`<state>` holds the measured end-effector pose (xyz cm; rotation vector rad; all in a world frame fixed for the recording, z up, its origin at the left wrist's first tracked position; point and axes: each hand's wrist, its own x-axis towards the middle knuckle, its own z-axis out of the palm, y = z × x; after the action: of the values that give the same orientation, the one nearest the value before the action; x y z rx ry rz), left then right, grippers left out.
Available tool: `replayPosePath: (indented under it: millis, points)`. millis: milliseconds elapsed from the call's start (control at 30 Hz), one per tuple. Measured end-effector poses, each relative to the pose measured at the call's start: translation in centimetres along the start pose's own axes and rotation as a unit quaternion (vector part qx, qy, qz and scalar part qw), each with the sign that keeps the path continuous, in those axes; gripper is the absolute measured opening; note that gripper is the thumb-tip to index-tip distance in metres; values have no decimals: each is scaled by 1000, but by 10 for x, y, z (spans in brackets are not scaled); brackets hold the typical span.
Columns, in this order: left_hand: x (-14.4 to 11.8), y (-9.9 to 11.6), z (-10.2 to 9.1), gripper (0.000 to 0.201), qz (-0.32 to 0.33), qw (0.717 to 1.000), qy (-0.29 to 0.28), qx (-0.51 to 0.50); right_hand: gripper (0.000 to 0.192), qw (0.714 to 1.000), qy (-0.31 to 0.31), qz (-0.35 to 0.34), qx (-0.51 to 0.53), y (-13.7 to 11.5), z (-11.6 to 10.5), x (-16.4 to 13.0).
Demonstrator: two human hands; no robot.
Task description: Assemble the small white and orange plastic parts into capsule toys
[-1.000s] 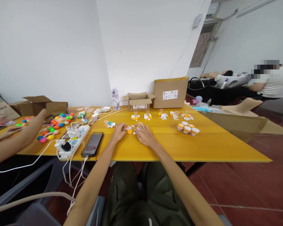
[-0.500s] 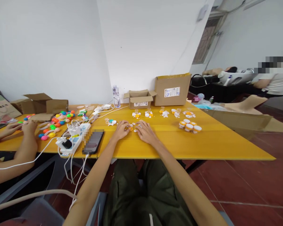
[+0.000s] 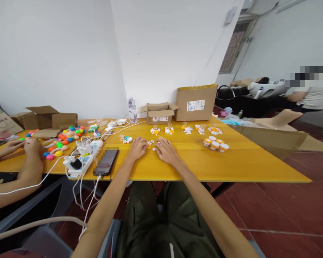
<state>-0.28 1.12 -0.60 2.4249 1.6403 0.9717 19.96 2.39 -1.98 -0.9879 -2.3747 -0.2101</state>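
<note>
My left hand rests on the yellow table, fingers apart and bent at the left edge of a small pile of white perforated pieces. An orange piece lies among them. On the pile's other side, my right hand has its fingers spread and touches the pieces at its fingertips. Neither hand shows anything gripped, though the fingertips are partly hidden. Further back sit small groups of white and orange parts with clear little cups. Several clear jars with orange-and-white lids stand together at the right.
Left of my arm lie a phone and a power strip with cables. Two cardboard boxes, one small and one large, stand at the back beside a bottle. A co-worker's hands are near colourful balls.
The view has shifted very slightly. Both hands stay at the same pile, with only tiny finger movement.
</note>
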Motion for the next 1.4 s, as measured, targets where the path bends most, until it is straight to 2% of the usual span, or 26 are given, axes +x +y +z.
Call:
replayPosePath:
  millis: [633, 867, 1133, 1400]
  points:
    - [1, 1, 6, 17, 6, 1000, -2, -27, 34, 999, -43, -22, 11, -2, -2, 0]
    - [4, 3, 4, 18, -23, 999, 1, -45, 35, 997, -64, -42, 27, -5, -8, 2]
    - [9, 6, 4, 19, -51, 997, 3, -54, 35, 997, -63, -46, 27, -4, -5, 2]
    - [15, 8, 3, 19, -28, 999, -27, -29, 37, 995, -76, -58, 33, -6, -10, 3]
